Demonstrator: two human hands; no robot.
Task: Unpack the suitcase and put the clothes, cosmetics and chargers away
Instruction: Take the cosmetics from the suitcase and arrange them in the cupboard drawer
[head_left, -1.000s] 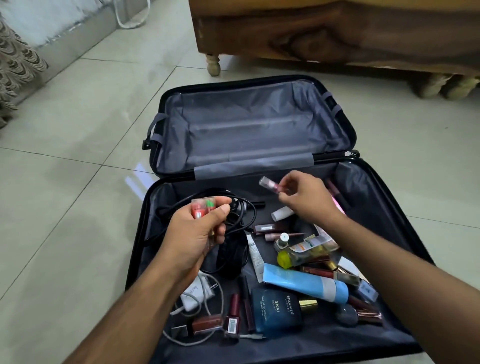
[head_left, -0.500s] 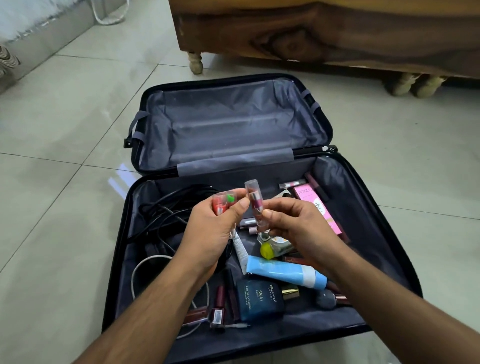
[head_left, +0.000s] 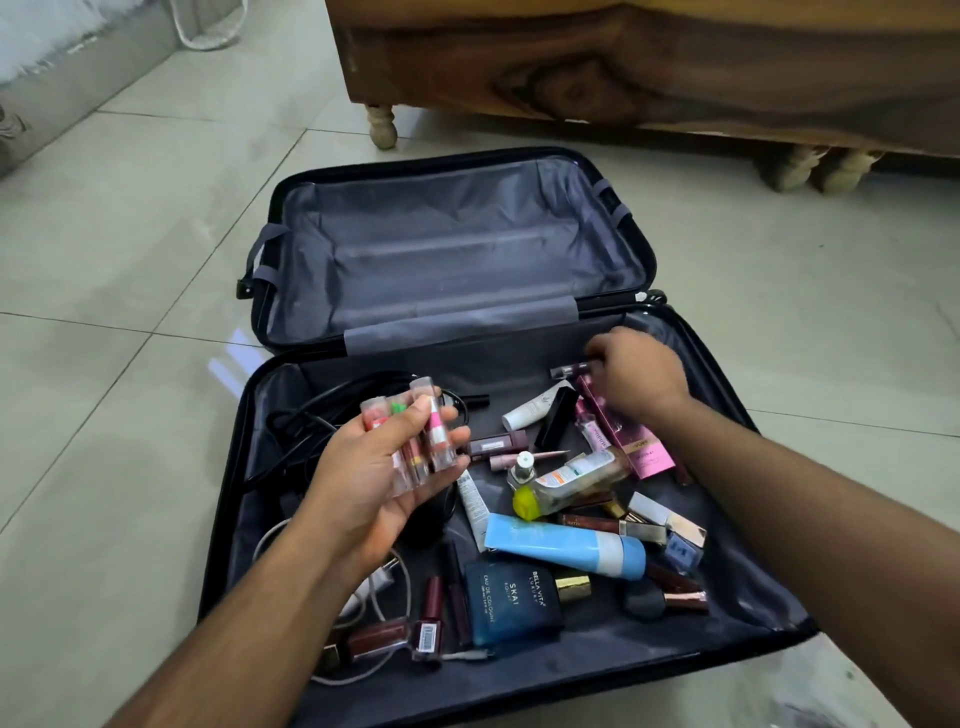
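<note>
Your suitcase (head_left: 769, 415) has a black shell and a plain grey lining. The tubes (head_left: 415, 441) in your left hand (head_left: 384, 478) are clear, with pink, red and green inside. Below lie a light blue tube (head_left: 561, 545) with a white band, a deep blue cologne bottle (head_left: 509, 605) with a gold cap, a yellow-capped bottle (head_left: 566, 480), a pink box (head_left: 639, 447), black cables (head_left: 306, 415) and a white cable (head_left: 384, 587). The floor (head_left: 130, 260) is pale grey-green tile; the furniture (head_left: 649, 62) is brown wood grain.
</note>
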